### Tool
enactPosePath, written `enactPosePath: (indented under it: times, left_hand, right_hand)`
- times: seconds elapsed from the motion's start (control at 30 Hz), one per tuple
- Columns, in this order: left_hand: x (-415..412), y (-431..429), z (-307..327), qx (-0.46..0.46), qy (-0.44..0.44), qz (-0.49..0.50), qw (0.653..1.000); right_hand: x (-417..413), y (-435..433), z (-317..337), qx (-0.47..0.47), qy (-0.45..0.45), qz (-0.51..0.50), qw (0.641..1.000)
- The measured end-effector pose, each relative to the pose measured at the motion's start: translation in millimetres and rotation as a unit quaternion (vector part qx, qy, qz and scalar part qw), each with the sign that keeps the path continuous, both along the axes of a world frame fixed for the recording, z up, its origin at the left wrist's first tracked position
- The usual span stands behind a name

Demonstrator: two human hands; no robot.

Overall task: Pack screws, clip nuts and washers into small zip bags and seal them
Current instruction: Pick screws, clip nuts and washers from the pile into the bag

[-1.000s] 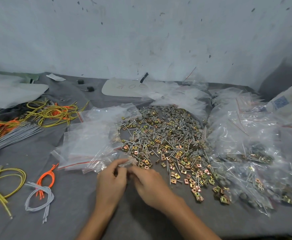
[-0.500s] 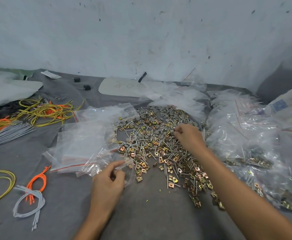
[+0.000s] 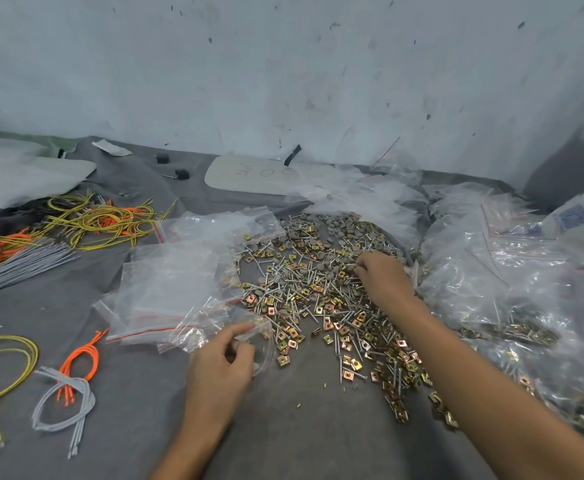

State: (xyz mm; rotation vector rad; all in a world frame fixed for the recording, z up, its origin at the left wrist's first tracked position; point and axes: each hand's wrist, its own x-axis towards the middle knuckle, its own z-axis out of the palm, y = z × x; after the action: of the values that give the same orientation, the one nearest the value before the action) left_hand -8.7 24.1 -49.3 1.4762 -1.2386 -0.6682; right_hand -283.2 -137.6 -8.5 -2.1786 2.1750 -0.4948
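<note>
Zip bag [image 3: 261,341] pinched in left hand [image 3: 219,368] at 8 o'clock of screw pile [image 3: 318,306], right hand [image 3: 382,277] curled in it, hold unclear; may spill bits from a loose pinch.

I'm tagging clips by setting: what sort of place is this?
Probably a small workshop bench for hand-packing hardware kits. A heap of screws, clip nuts and washers lies on grey cloth, empty zip bags are stacked beside it, and filled bags pile at the right; the left hand holds one bag.
</note>
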Motion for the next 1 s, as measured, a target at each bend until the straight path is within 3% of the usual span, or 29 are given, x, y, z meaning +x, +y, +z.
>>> enactPosePath:
  times: [0.17,0.37,0.47,0.73,1.0]
  left_hand:
    - [0.0,-0.3,-1.4,-0.007,-0.001,0.002,1.0]
    - [1.6,-0.4,-1.7,-0.008,-0.006,0.007,1.0]
    - [1.8,-0.2,-1.3,-0.007,-0.012,0.005,1.0]
    - [1.0,0.8,2.9,-0.013,0.002,0.003,1.0]
    - [2.9,2.4,1.6,0.005,0.029,-0.004,1.0]
  right_hand:
    - [8.3,35.1,23.3,-0.027,-0.142,0.024,0.989]
    - [60.8,128.1,16.4,0.036,-0.351,0.126,0.927]
    - [90.3,157.5,-2.7,0.045,-0.37,0.142,0.917]
    - [141.5,165.2,-22.6,-0.03,-0.254,0.15,0.955]
    - [137.9,171.7,-43.8,-0.035,-0.376,0.095,0.921]
